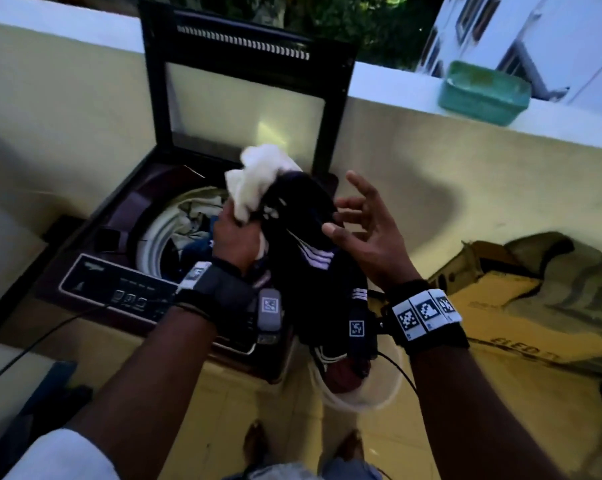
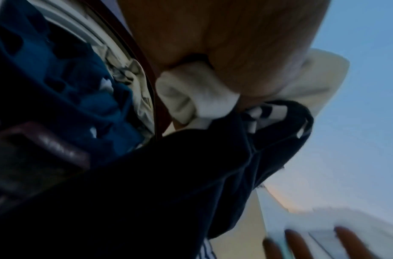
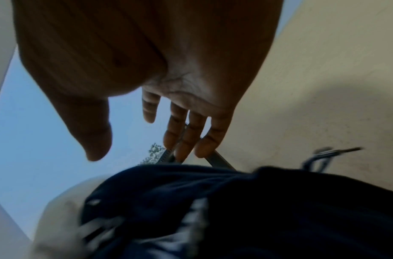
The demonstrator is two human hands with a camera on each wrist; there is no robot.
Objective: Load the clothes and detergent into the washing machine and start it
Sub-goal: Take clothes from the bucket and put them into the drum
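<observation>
Both forearms fill the bottom of the head view. Left hand (image 1: 235, 237) has its fingers curled tight around a bunched white cloth (image 1: 258, 181) and a dark navy garment with white stripes (image 1: 303, 244), held together over the open drum (image 1: 161, 233) of the maroon top-loading washing machine (image 1: 95, 282), probably so they drop straight in. Right hand (image 1: 365, 230) hangs just beside the navy fabric, fingers spread and gripping nothing. A white basket of leftover clothes (image 1: 355, 386) sits below. No detergent visible.
</observation>
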